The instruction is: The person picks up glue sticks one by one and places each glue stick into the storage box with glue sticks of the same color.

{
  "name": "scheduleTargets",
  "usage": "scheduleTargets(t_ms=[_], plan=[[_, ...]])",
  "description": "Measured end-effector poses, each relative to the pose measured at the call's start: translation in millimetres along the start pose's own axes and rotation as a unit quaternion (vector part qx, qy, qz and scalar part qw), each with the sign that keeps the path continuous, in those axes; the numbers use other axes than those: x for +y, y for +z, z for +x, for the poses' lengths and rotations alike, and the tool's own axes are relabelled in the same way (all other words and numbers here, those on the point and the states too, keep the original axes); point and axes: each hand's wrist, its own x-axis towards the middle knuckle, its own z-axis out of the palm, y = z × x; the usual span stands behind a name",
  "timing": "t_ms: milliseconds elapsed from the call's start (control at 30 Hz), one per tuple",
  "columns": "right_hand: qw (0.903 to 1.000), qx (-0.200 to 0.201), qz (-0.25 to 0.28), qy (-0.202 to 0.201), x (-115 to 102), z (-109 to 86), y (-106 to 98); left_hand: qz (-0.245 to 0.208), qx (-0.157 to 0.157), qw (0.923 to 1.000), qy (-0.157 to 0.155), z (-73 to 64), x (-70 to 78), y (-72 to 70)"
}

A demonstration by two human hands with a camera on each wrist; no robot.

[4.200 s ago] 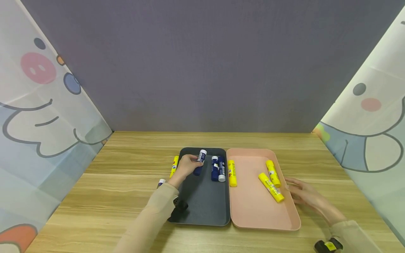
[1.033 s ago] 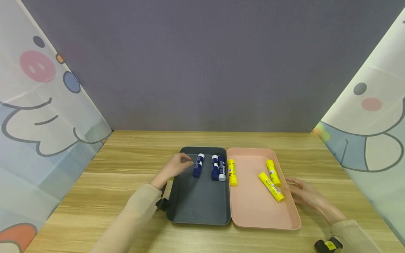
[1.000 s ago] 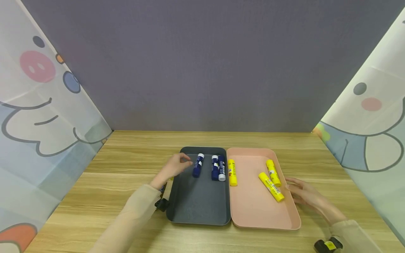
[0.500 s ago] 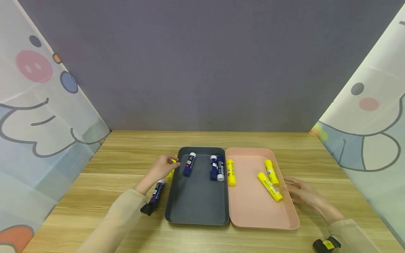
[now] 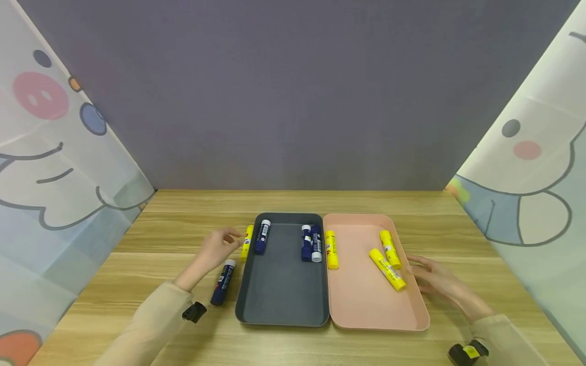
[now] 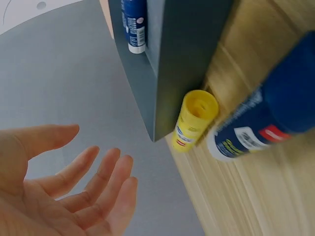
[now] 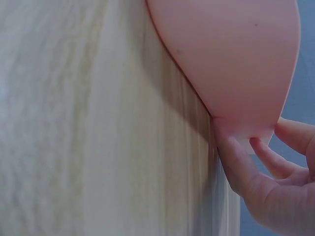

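Note:
My left hand (image 5: 215, 251) hovers left of the dark grey tray (image 5: 284, 300), fingers slightly bent, holding nothing. Close to its fingertips, a yellow glue stick (image 5: 247, 243) lies against the tray's outer left side. A dark blue glue stick (image 5: 223, 282) with a white cap lies on the table nearer the front. Inside the grey tray, one blue glue stick (image 5: 262, 237) lies by the left wall, and two, including this blue glue stick (image 5: 306, 243), lie side by side at the right. My right hand (image 5: 441, 284) touches the outer right wall of the pink tray (image 5: 371, 310) with its fingers.
The pink tray stands against the grey one and contains three yellow glue sticks, among them one yellow glue stick (image 5: 331, 249) by its left wall. Behind the wooden table (image 5: 192, 218) rises a grey panel (image 5: 297, 101), with cartoon-printed sheets at both sides.
Earlier my left hand held a blue glue stick over the grey tray; it let go and drew back left. That stick then rolled to the left wall. My right hand stayed at the pink tray.

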Motion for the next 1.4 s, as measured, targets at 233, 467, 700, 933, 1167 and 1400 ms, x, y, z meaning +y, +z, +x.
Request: scheduleTargets(t_ms=[233, 467, 700, 933, 1167, 1400], plan=[[1.0000, -0.007, 0.000, -0.005, 0, 0.3, 0, 0.004, 0.000, 1.0000, -0.008, -7.5, -9.2, -3.3], [0.9998, -0.014, 0.002, -0.010, -2, -1.6, -1, 0.007, -0.009, 0.9998, -0.019, -14.5, -18.9, -1.2], [0.9998, -0.015, 0.001, -0.010, -1, -1.3, -1, 0.014, -0.017, 0.9992, -0.033, -20.3, -24.3, 0.1], [0.9998, -0.015, 0.001, -0.012, -1, -1.5, -1, 0.022, -0.038, 0.9973, -0.058, -26.6, -30.2, 4.0], [0.9999, -0.009, 0.002, -0.008, -1, -1.7, -1, 0.012, -0.052, 0.9946, -0.089, -32.3, -32.7, 10.3], [1.0000, -0.002, 0.001, -0.004, -2, -1.8, 0, 0.019, -0.054, 0.9947, -0.086, -36.1, -38.2, 14.4]])
